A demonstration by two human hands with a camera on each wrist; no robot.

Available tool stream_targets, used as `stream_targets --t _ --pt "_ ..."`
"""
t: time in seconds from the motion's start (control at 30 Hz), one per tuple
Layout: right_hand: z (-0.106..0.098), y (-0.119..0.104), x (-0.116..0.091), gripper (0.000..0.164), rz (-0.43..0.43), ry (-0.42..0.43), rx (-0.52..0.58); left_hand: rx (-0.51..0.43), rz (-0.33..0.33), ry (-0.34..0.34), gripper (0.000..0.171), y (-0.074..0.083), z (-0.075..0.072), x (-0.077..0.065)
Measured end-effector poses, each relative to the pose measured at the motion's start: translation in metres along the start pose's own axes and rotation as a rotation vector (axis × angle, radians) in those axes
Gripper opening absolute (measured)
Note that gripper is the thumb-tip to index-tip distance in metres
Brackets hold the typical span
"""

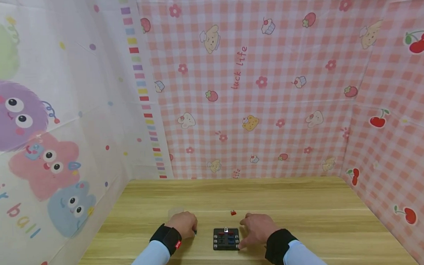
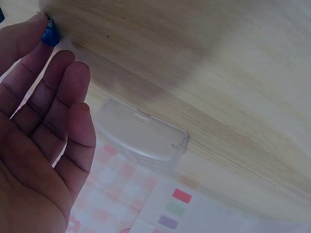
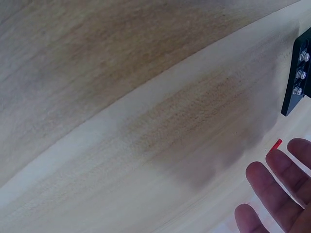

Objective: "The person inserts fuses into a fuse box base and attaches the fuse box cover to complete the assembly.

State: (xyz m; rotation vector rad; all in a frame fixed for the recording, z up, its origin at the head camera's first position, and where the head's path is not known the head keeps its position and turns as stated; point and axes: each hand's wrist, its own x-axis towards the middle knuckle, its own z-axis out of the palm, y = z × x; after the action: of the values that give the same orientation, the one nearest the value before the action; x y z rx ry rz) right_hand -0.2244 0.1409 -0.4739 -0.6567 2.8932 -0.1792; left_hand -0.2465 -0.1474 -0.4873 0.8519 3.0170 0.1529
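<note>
A black fuse block (image 1: 226, 247) lies on the table between the hands, with red and blue blade fuses in it and screw terminals along its sides. To its left, my left hand (image 1: 183, 224) pinches a small blue blade fuse (image 2: 50, 35) between thumb and forefinger, its other fingers loosely bent. On the other side my right hand (image 1: 260, 227) has its fingers spread, the thumb at the block's right edge; whether it touches cannot be told. Extended fingers (image 3: 274, 194) and part of the block (image 3: 295, 77) show in the right wrist view.
A loose red fuse (image 1: 233, 212) lies behind the block on the wooden table (image 1: 288, 196). Beyond the left hand is a clear plastic cover (image 2: 141, 131). Patterned cloth walls (image 1: 256, 103) enclose the table at the back and both sides.
</note>
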Motion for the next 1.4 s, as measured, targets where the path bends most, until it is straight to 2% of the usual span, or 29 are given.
stream_targets --t 0.5,1.4 --pt "0.0012 0.0035 0.0005 0.072 0.031 -0.039 0.034 0.037 0.039 -0.003 0.017 0.0028 -0.0021 0.0017" --pt "0.0008 0.0011 -0.0038 0.073 0.025 -0.029 0.037 0.011 0.027 -0.031 0.017 0.0053 -0.0027 0.0051"
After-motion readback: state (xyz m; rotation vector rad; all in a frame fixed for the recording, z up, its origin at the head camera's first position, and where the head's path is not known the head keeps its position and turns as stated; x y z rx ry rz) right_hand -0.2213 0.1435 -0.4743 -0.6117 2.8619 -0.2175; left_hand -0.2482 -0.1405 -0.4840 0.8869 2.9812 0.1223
